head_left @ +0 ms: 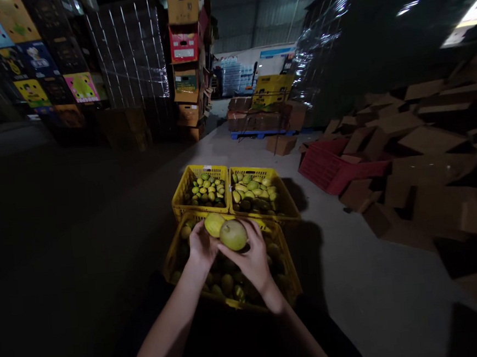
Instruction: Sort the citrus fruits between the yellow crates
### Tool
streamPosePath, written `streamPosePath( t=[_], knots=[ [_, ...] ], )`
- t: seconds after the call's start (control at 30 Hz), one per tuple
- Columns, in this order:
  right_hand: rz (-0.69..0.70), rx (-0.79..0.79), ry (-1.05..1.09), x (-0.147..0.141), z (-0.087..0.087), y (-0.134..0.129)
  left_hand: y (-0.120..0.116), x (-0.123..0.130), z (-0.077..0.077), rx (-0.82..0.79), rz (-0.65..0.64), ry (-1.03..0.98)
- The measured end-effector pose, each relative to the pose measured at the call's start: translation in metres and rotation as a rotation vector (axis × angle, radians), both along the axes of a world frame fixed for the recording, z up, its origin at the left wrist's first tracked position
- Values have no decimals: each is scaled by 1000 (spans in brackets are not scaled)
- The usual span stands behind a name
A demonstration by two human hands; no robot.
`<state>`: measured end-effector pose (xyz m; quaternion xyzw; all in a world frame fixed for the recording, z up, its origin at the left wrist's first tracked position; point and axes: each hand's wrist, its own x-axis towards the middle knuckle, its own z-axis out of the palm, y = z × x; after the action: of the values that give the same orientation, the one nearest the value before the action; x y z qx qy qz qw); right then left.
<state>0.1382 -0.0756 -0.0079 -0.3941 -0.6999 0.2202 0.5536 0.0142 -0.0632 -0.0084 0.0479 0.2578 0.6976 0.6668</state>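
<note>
Left hand (200,250) and right hand (253,257) bare, forearms (173,321) bare too, slim, narrowing toward wrists. Dark clothing (331,333) near, details lost in shadow.

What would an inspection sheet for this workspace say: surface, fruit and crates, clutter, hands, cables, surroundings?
Surface: grey floor, partly in shadow.
Job's things: near crate, far-left crate and far-right crate, all yellow and holding fruit.
Clutter: cardboard heap and red crate on the right.
Hands: left hand holds a yellow-green fruit; right hand holds a duller green fruit, both over the near crate.
Cables: nothing seen.
Surroundings: dim; stacked boxes and blue pallet beyond.
</note>
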Motion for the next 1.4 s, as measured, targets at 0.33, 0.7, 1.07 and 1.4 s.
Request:
streamPosePath(
  t=[0.33,0.7,1.07,1.4],
  knots=[
    [-33,-138,90,9,-4,7,-4,0,15,83,155,210],
    [7,-152,130,3,-9,7,-2,-1,18,-9,177,198],
    [127,-405,413,-2,1,7,0,-8,15,-214,-47,-2],
    [248,-814,774,3,2,7,-3,-9,14,-153,-212,57]
  ],
)
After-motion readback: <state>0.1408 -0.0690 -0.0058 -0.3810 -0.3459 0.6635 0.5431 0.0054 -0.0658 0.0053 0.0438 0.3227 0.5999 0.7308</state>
